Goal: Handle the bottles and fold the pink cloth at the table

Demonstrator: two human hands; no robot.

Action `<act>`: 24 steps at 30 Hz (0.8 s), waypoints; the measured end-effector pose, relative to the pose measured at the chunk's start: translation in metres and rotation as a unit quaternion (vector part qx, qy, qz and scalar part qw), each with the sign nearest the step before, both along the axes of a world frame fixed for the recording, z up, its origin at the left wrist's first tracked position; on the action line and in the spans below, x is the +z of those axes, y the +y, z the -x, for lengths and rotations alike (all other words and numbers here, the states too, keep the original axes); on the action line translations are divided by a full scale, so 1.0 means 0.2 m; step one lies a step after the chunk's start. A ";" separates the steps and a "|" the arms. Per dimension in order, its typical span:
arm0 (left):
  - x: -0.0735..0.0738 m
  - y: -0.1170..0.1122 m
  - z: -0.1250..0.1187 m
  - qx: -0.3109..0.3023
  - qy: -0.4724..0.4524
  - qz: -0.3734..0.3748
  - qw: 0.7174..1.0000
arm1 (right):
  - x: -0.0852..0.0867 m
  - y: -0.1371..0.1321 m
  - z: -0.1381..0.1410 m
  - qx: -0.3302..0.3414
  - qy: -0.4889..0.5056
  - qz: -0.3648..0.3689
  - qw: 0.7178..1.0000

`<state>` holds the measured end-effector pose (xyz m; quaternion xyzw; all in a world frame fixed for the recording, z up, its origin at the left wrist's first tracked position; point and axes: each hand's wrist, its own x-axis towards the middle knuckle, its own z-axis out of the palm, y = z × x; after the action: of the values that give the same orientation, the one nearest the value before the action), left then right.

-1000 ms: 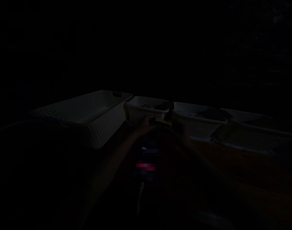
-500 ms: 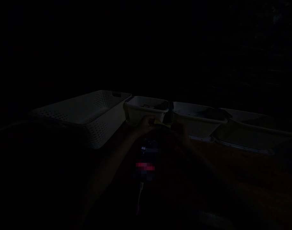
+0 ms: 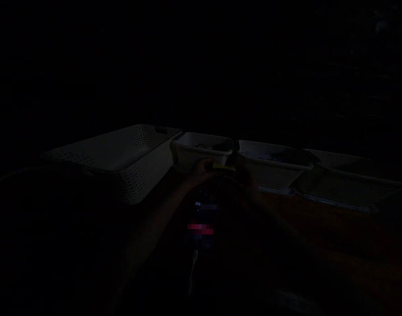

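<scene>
The picture is very dark. In front of the small white tub (image 3: 201, 153), my left hand (image 3: 202, 170) is closed on the left end of a small yellow-and-dark object (image 3: 224, 167), whose kind I cannot make out. At its other end is my right hand (image 3: 248, 182), almost black in shadow; its fingers appear closed round that end. Below the hands lies a phone (image 3: 201, 219) with a lit screen showing digits, and a pale cable (image 3: 193, 263) plugged into its near end.
To the left stands a large white perforated basket (image 3: 154, 160). Two more pale tubs are to the right, a middle one (image 3: 276, 173) and a far-right one (image 3: 339, 188). Small things I cannot name lie in the small tub. The table (image 3: 286, 210) looks reddish brown.
The yellow-and-dark object has turned slightly between my hands, so its yellow edge now lies more level and a dark face shows below it. Basket, tubs and phone stay put.
</scene>
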<state>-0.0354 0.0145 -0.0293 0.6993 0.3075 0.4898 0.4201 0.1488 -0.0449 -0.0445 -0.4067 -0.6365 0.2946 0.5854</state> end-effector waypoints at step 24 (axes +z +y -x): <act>-0.03 -0.03 -0.01 -0.047 0.005 0.063 0.997 | 0.01 0.03 -0.05 -0.016 0.010 0.002 1.000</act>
<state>-0.0337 0.0095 -0.0353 0.6875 0.3067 0.4459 0.4843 0.1578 -0.0390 -0.0430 -0.4150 -0.6238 0.2903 0.5952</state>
